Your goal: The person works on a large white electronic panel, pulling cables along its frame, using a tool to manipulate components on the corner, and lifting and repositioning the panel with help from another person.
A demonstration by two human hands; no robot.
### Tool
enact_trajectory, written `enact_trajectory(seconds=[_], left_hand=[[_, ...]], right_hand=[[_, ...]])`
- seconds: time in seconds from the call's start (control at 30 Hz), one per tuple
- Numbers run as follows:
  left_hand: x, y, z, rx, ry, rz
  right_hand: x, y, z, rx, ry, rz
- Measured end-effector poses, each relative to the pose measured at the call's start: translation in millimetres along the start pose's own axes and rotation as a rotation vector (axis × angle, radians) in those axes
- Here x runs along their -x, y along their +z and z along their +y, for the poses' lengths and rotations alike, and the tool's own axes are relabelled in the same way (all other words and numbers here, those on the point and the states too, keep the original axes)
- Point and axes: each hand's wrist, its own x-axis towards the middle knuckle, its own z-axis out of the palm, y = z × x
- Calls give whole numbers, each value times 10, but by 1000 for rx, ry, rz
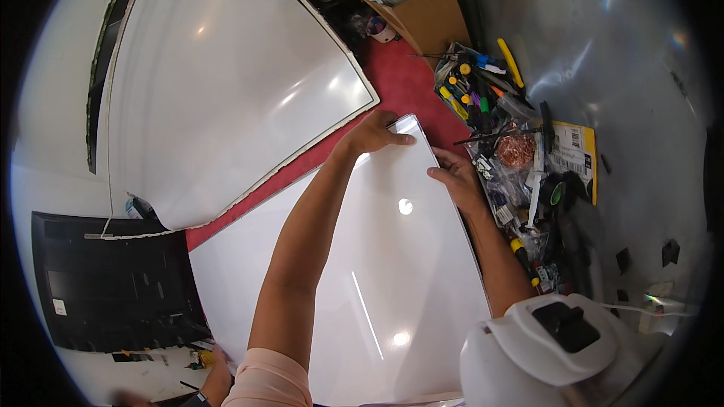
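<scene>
A large glossy white panel (377, 241) with thin, layered-looking edges lies slanting in front of me on a red cloth (407, 79). My left hand (372, 134) is closed on its far corner, thumb on top and fingers curled over the edge. My right hand (458, 181) grips the right edge just nearer than that corner, thumb above the surface and fingers partly hidden. Both arms reach forward, the left one crossing over the panel.
A second white sheet (226, 83) lies far left. A black flat-screen back (113, 283) and another person's hand (217, 377) are at left. Tools (475, 90), copper wire (516, 149) and a cardboard box (426, 19) line the right; a white device (498, 358) stands near right.
</scene>
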Motion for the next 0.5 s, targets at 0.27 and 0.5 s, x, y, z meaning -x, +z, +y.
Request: enact_trajectory(seconds=[0.27,0.5], left_hand=[[-122,78,-127,35,8,53],[-63,43,-27,-30,-21,31]], right_hand=[[-27,-27,42,-53,-29,-16],[-10,-13,4,-11,-11,16]])
